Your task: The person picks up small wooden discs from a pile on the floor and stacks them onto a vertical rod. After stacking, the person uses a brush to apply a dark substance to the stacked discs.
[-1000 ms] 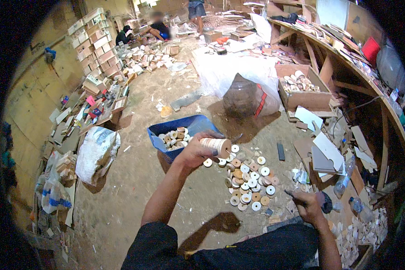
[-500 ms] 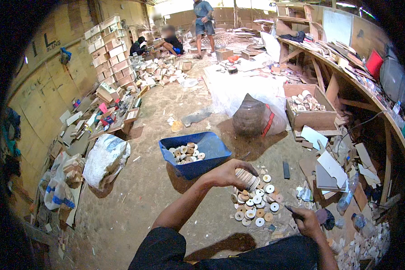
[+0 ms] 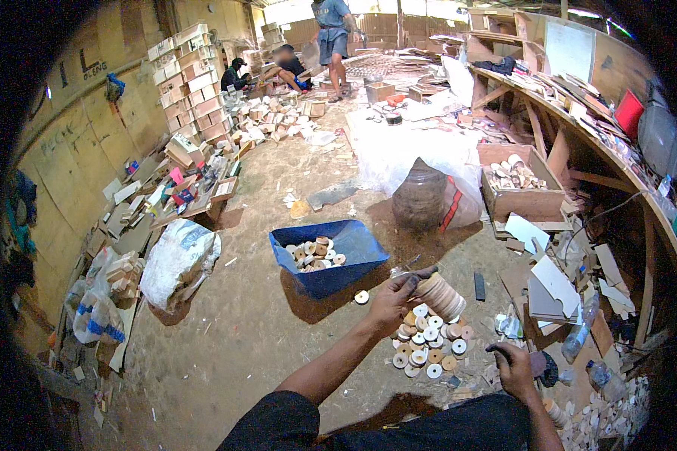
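Note:
My left hand (image 3: pixel 393 303) is closed around one end of a row of round wooden discs (image 3: pixel 441 298), packed face to face and tilted above the floor. Below it lies a heap of loose discs with centre holes (image 3: pixel 429 340), some white, some brown. A single disc (image 3: pixel 362 297) rests on the floor left of this hand. Over to the right, my right hand (image 3: pixel 514 370) has curled fingers and a raised thumb; anything inside them is hidden. Beyond my left hand stands a blue scoop-shaped bin (image 3: pixel 331 279) with several discs inside.
A brown rounded jar-like container (image 3: pixel 419 197) stands beyond the heap, beside a wooden crate (image 3: pixel 525 203) of wood pieces. Board offcuts (image 3: pixel 555 284) and a plastic bottle (image 3: pixel 581 331) lie at right. A white sack (image 3: pixel 179 263) sits at left. Several people are at the back.
My left hand has turned, and the disc row now points to the lower right, clear of the palm. My right hand has shifted slightly right. The single disc on the floor has come into sight.

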`<state>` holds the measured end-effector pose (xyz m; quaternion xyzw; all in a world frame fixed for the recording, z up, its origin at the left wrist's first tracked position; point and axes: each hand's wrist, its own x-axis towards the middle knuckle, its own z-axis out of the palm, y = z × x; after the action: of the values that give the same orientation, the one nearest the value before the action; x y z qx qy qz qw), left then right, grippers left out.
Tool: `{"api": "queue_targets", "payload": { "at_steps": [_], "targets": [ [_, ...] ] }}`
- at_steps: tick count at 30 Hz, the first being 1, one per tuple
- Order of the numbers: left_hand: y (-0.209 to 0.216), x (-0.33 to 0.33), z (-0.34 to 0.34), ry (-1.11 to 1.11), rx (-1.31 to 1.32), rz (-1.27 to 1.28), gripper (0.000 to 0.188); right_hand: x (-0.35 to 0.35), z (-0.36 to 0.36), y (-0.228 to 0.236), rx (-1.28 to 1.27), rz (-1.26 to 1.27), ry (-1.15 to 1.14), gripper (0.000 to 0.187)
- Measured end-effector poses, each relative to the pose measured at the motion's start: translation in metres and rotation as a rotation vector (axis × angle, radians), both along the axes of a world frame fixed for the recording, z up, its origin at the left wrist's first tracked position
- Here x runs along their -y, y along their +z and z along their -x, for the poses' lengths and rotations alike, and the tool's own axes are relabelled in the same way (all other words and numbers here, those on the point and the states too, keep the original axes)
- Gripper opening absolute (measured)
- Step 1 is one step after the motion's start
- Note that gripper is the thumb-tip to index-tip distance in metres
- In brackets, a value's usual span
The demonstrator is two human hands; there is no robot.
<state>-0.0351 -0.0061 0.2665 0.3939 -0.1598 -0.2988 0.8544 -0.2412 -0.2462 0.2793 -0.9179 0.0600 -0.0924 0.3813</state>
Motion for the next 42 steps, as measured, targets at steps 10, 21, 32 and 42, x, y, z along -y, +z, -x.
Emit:
{"api": "queue_targets", "payload": {
  "at_steps": [10, 21, 32, 42],
  "targets": [
    [0.040, 0.026, 0.012, 0.037, 0.846, -0.309, 0.016, -0.013, -0.011, 0.049, 0.326, 0.033, -0.018, 0.031],
    [0.026, 0.050, 0.022, 0.012, 0.547, -0.022, 0.016, -0.008, -0.009, 0.031, -0.046, 0.073, 0.138, 0.023],
    [-0.246, -0.037, -0.138, 0.140, 0.895, -1.807, 0.047, 0.059, -0.010, 0.035, 0.370, 0.213, -0.509, 0.025],
    [-0.257, -0.013, -0.149, 0.282, 0.939, -1.637, 0.041, 0.209, 0.080, 0.093, 0.693, 0.417, -0.724, 0.028]
  ]
}}
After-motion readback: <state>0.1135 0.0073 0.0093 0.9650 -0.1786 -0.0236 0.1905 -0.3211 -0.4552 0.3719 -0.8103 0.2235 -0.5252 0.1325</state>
